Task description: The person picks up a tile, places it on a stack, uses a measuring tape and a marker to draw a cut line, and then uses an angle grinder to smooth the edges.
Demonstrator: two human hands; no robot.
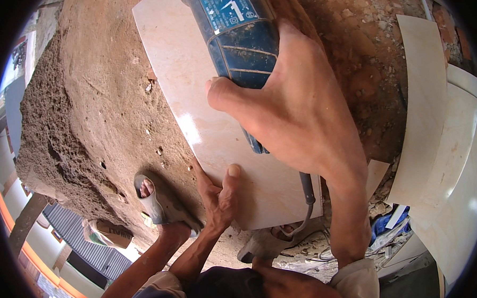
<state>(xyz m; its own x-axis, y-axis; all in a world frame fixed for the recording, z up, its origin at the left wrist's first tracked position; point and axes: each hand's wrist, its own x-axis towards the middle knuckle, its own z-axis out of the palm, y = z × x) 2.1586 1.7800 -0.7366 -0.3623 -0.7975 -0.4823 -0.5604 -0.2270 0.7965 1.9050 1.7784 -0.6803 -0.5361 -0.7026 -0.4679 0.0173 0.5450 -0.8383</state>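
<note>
- Power tool [248, 56], blue, corded; located over the large tile, its body slanting up toward the far edge of view.
- Right hand [309, 107]: wrapped around the tool's body, thumb on the near side.
- Tile [215, 129], pale, glossy; lying beneath the tool.
- Left hand [219, 199]: thumb on the tile's near-left edge; finger grip beneath cannot be told.
- Tile pieces [427, 114], pale, long; at right.
- Sandals [167, 203], grey, a pair; worn, near the tile.
</note>
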